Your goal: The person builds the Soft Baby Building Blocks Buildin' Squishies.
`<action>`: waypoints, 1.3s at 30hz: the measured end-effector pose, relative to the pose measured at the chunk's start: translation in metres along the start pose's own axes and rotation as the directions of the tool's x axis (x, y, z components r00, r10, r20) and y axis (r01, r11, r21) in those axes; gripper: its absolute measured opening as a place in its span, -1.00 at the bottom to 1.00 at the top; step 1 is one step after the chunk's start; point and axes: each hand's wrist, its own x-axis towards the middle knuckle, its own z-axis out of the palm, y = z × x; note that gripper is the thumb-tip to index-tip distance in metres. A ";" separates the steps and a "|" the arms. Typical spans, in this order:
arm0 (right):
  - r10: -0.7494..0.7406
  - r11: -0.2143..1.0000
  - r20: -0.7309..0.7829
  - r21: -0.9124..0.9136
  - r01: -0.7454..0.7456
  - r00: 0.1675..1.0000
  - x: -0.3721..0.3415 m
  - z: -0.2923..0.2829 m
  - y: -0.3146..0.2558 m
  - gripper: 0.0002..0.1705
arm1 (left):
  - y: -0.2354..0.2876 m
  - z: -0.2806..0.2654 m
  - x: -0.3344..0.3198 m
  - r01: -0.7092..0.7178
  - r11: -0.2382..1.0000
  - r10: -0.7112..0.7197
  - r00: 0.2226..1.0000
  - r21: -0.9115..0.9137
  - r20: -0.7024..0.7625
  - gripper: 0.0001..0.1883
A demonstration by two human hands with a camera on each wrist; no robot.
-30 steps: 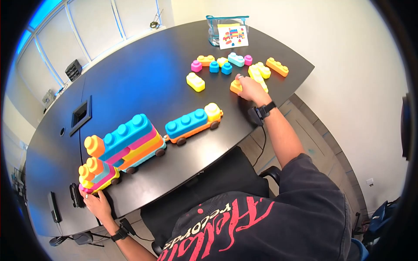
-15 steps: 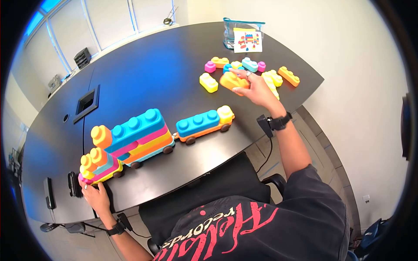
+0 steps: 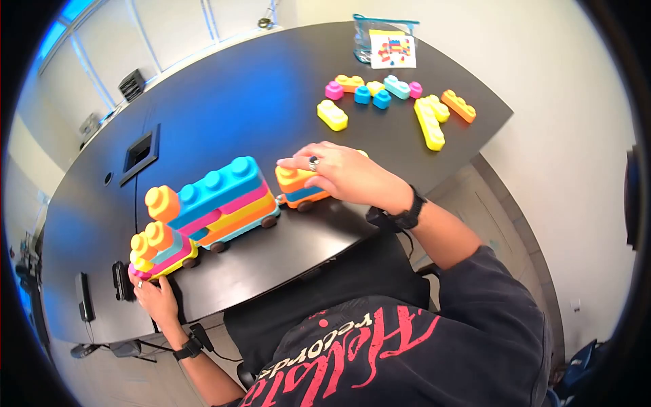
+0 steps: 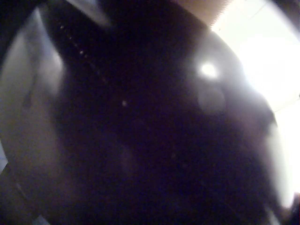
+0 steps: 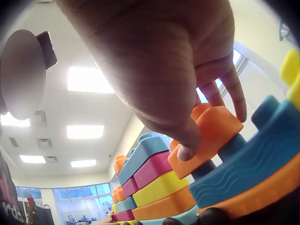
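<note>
A toy train of building blocks (image 3: 220, 207) stands along the near side of the table. Its front end is held by my left hand (image 3: 159, 302), thumb on the near side and fingers at the nose. My right hand (image 3: 349, 175) pinches an orange building block (image 5: 211, 136) between thumb and fingers over the rear wagon. In the right wrist view the block sits tilted against the studs of the blue block (image 5: 248, 154) on that wagon. A yellow block (image 5: 294, 70) rises at the wagon's back end. The left wrist view is mostly dark and hides that hand's fingers.
Several loose blocks lie farther back, among them a yellow one (image 3: 332, 115), joined yellow ones (image 3: 430, 125) and a long orange one (image 3: 459, 106). Behind them stands a clear pouch with a picture card (image 3: 393, 51). A black case (image 3: 123, 281) lies left of the train.
My right hand lifted the orange block from the loose pile and brought it left and nearer, onto the rear wagon. The left hand stays at the train's front.
</note>
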 end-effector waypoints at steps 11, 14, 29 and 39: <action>-0.014 0.929 0.280 0.358 -0.090 0.960 0.012 -0.025 0.017 -0.36 | 0.010 -0.009 0.002 0.091 0.996 -0.092 0.992 0.015 0.089 -0.21; 0.162 0.962 0.018 0.220 -0.162 0.987 0.042 -0.064 0.085 -0.43 | -0.005 0.003 0.001 -0.010 1.000 0.010 1.000 0.024 0.005 -0.20; 0.715 0.675 0.193 -0.442 -0.591 0.672 0.103 -0.011 0.316 -0.48 | 0.009 -0.008 -0.001 0.078 0.997 -0.078 0.995 -0.006 0.062 -0.16; 0.260 0.961 -0.008 0.095 -0.258 0.965 0.040 -0.079 0.139 -0.53 | -0.006 0.004 -0.002 0.058 0.997 -0.059 0.998 0.043 0.020 -0.17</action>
